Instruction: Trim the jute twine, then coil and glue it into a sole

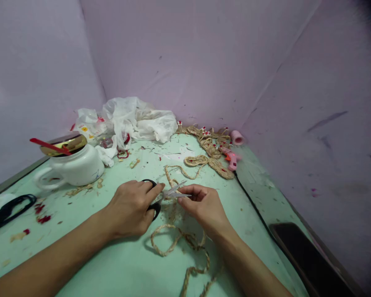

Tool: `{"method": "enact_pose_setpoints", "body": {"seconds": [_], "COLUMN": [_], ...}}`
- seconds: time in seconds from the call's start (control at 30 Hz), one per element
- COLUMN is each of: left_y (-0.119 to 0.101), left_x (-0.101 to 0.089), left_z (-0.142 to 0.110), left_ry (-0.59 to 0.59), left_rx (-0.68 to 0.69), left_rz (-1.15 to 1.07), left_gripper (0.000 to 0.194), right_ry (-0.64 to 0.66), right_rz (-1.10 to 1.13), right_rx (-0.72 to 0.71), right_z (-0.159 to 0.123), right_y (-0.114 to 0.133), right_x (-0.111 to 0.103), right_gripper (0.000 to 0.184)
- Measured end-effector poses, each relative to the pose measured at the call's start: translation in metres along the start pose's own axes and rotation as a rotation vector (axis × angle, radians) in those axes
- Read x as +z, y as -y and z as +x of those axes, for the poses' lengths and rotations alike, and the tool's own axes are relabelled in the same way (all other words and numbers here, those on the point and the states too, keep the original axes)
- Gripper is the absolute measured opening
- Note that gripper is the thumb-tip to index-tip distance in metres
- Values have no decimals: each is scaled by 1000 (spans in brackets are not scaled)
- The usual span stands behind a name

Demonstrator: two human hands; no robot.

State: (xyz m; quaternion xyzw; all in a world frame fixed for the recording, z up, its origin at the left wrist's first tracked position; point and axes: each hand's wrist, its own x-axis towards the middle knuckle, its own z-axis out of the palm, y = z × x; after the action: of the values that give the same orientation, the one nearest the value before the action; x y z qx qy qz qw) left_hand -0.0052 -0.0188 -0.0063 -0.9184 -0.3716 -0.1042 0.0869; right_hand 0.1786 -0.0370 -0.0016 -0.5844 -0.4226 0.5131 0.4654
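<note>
My left hand (132, 208) grips the black-handled scissors (170, 193), whose blades are apart and point to the right. Close to the blade tips, my right hand (204, 204) pinches a braided jute rope (170, 175) between thumb and fingers. Part of the rope at the pinch is hidden by the fingers and blades. A loose length of jute cord (163, 249) curls on the table below the hands and runs off the near edge of the view. Beyond the hands lies a looped jute bow shape (210, 163).
A white mug (77, 165) with a gold lid and red stick stands left. White plastic bags (139, 119) lie at the back. Several jute pieces (208, 144) and a pink glue gun (231, 159) sit back right. A dark phone-like slab (309, 255) and black cord (9, 212) flank the table.
</note>
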Motion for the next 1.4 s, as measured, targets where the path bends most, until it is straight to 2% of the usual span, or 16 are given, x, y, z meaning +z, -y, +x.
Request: {"method": "enact_pose_setpoints", "body": {"seconds": [0.17, 0.4, 0.57, 0.7, 0.77, 0.87, 0.97, 1.07, 1.2, 1.4], "left_y": [-1, 0, 1, 2, 2, 4, 4, 2, 0, 3], "left_x": [0, -2, 0, 2, 3, 3, 2, 0, -2, 0], "left_z": [-3, -1, -2, -5, -4, -2, 0, 1, 2, 1], "left_ry": [-23, 104, 136, 93, 56, -16, -78, -53, -3, 4], "left_rx": [24, 19, 14, 13, -8, -103, -205, -235, -235, -174], "left_rz": [27, -11, -28, -80, -174, -359, -440, -462, -444, -261], "left_gripper": [45, 47, 45, 44, 40, 32, 29, 29, 35, 48], "right_ry": [65, 89, 87, 108, 131, 138, 164, 252, 270, 178], "right_rz": [0, -53, -72, -5, 56, 123, 161, 209, 240, 73], "right_rx": [35, 16, 37, 43, 37, 31, 76, 143, 103, 64], "right_z": [0, 1, 1, 2, 3, 5, 6, 6, 6, 2], "right_y": [1, -2, -1, -2, -4, -6, -8, -9, -8, 1], "right_x": [-2, -2, -2, -5, -7, -8, -8, -7, -5, -6], "right_gripper": [12, 13, 13, 11, 12, 17, 22, 23, 21, 19]}}
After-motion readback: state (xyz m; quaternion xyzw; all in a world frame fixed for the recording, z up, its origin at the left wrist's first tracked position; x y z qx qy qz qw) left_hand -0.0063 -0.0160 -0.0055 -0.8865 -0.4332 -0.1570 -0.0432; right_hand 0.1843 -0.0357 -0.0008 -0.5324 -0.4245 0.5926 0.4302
